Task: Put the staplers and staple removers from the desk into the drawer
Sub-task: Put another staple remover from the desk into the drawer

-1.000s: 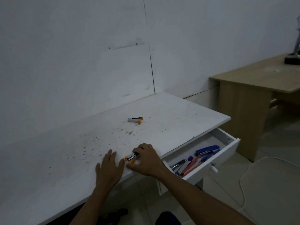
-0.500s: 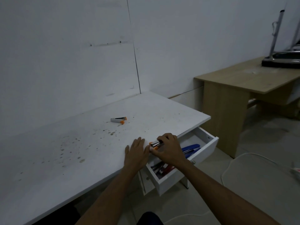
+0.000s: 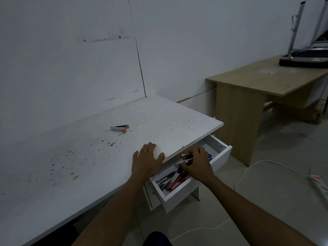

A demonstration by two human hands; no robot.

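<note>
My right hand [image 3: 197,166] is over the open white drawer [image 3: 184,191] and grips a small staple remover [image 3: 185,155] with orange tips. Inside the drawer lie several staplers and removers, red [image 3: 178,180], silver [image 3: 165,180] and blue [image 3: 210,156]; my hand hides part of them. My left hand [image 3: 147,161] rests flat, fingers straight, on the front edge of the white desk [image 3: 88,157]. A second orange-tipped staple remover [image 3: 120,128] lies alone on the desk, farther back.
The desk stands against a white wall and carries dark specks on its left half. A wooden table [image 3: 262,80] stands to the right with a dark device [image 3: 305,59] on it. White cables [image 3: 248,173] and a power strip [image 3: 319,185] lie on the floor.
My right hand has carried the staple remover from the desk's front edge rightward and down into the drawer. My left hand has slid right along the desk edge.
</note>
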